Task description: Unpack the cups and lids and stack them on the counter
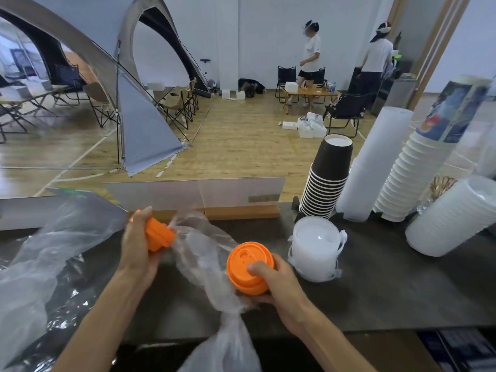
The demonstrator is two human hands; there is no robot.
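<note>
My left hand (138,244) grips a short stack of orange lids (159,236) at the mouth of a clear plastic sleeve (206,253). My right hand (273,280) holds a second stack of orange lids (248,267), its thumb lying on the top lid. The sleeve runs between both stacks and trails down over the dark counter (389,296) toward me. To the right of my right hand a stack of clear white lids (315,249) stands on the counter.
A stack of black cups (328,178), a wrapped white column (373,165) and white cups (413,178) stand at back right. A wrapped lid roll (451,218) lies on its side. Empty plastic wrap (53,251) covers the counter's left. Two people stand far off.
</note>
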